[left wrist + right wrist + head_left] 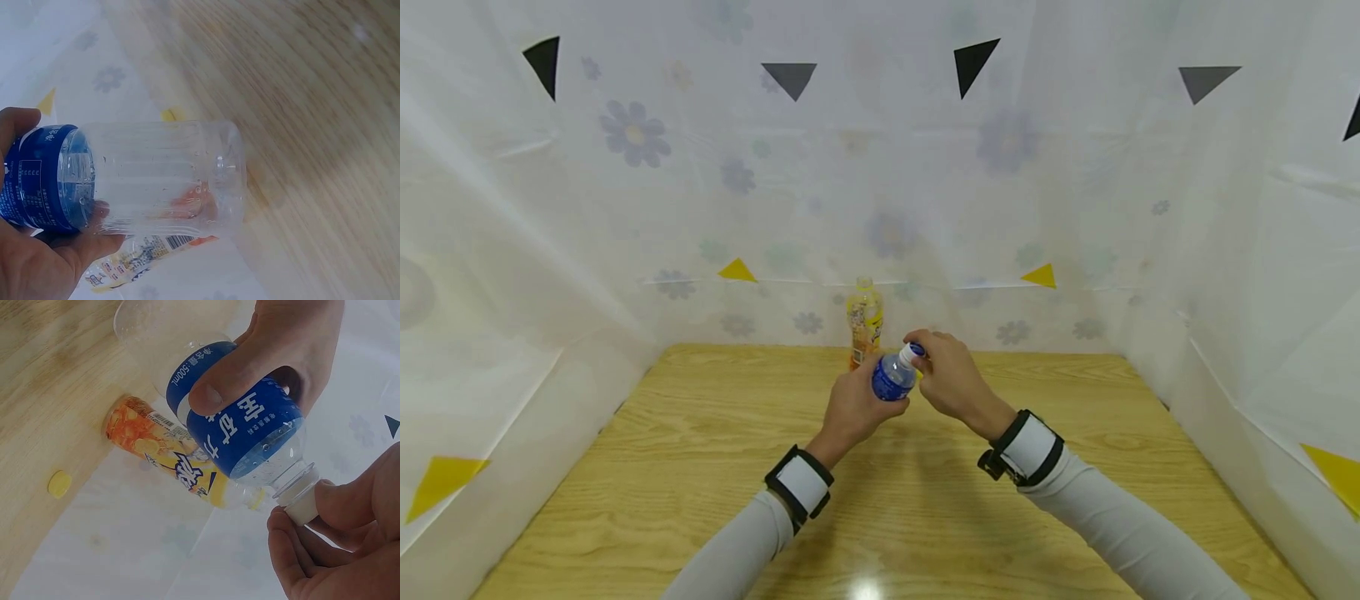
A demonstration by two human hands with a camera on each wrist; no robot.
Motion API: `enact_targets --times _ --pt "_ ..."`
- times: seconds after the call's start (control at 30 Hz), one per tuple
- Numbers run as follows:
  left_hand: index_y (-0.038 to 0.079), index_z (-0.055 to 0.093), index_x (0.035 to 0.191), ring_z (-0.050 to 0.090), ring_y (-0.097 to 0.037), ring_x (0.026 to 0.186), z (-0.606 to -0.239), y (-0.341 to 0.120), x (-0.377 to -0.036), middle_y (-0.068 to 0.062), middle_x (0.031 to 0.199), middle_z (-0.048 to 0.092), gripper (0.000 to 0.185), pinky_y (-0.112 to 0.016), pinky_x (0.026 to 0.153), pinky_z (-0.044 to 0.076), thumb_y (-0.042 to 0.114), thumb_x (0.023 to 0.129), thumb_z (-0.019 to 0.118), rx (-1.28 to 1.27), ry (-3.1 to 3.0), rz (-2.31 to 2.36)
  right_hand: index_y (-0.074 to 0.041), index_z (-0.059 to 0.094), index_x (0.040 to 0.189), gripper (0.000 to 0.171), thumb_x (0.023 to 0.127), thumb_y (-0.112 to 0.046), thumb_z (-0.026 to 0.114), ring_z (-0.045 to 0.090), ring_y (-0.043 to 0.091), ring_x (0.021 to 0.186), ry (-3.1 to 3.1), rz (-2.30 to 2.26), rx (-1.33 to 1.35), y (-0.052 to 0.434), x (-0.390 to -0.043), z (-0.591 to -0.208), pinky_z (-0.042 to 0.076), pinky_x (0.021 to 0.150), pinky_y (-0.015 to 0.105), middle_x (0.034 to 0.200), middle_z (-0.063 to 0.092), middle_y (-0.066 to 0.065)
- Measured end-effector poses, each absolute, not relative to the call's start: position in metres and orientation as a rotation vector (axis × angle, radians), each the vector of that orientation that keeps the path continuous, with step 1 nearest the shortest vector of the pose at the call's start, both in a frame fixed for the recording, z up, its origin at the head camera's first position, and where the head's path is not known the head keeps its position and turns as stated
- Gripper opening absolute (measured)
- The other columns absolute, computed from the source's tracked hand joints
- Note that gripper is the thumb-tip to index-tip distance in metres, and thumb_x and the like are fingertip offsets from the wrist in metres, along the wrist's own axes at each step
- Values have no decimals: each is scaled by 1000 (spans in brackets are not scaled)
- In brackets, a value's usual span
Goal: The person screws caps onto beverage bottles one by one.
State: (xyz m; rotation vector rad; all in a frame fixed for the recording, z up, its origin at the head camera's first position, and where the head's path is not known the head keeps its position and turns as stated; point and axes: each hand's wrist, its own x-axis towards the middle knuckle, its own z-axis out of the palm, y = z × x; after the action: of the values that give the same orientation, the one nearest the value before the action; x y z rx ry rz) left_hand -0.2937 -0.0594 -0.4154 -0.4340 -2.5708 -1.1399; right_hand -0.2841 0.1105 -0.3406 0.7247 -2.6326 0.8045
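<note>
My left hand point(852, 408) grips a clear plastic bottle with a blue label point(892, 377) above the wooden table point(700, 467). The bottle looks empty in the left wrist view, its clear body point(162, 178) lying sideways in my left hand point(28, 262). My right hand point(946, 377) pinches the white cap point(912, 353) at the bottle's neck. In the right wrist view the fingertips point(297, 547) close round the cap point(299, 506) while my left hand's thumb point(215, 394) lies across the blue label point(250, 434).
A yellow and orange drink bottle point(864, 321) stands uncapped at the table's far edge, just behind my hands. Its small yellow cap point(59, 484) lies on the wood beside it. White flowered sheets point(1075, 208) wall in the table on three sides.
</note>
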Motion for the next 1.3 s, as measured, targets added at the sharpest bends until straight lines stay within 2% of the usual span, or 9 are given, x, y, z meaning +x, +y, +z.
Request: enact_targets --times 0.23,0.47,0.7,0.97,1.13,1.3 --pt "14 57 135 71 -25 98 -416 -59 -294 -9 115 72 68 -44 81 58 30 77 89 -424 -2564 -1124 2 65 120 25 96 3 60 66 33 99 -2569 789 734 110 -285 -342 56 81 48 110 69 18" --pt "14 58 133 72 -25 96 -418 -59 -295 -9 114 72 68 -43 80 58 32 76 90 -427 -2557 -1099 1 65 111 19 93 2 65 65 33 98 -2526 789 687 107 -288 -347 55 83 49 105 69 17" --pt "13 59 133 72 -26 96 -417 -59 -295 -10 114 73 68 -44 80 58 32 75 90 -434 -2543 -1090 0 64 108 16 93 -2 67 64 31 94 -2531 765 651 105 -289 -348 53 81 47 101 69 15" --pt "13 59 133 72 -25 92 -417 -60 -295 -9 110 73 67 -41 76 58 33 76 89 -436 -2537 -1091 -1 63 92 8 92 -8 67 60 27 78 -2486 781 637 103 -294 -350 50 69 42 84 65 11" --pt "13 59 133 72 -24 92 -418 -59 -294 -9 109 73 67 -40 75 58 30 76 90 -440 -2526 -1102 -6 57 81 14 92 -12 63 51 21 66 -2462 819 647 103 -296 -352 41 61 35 72 56 6" --pt "12 59 132 72 -24 92 -418 -59 -293 -10 108 73 67 -40 75 58 28 76 90 -444 -2522 -1101 -8 51 75 24 94 -15 64 42 19 59 -2434 804 669 105 -297 -356 33 59 33 66 46 3"
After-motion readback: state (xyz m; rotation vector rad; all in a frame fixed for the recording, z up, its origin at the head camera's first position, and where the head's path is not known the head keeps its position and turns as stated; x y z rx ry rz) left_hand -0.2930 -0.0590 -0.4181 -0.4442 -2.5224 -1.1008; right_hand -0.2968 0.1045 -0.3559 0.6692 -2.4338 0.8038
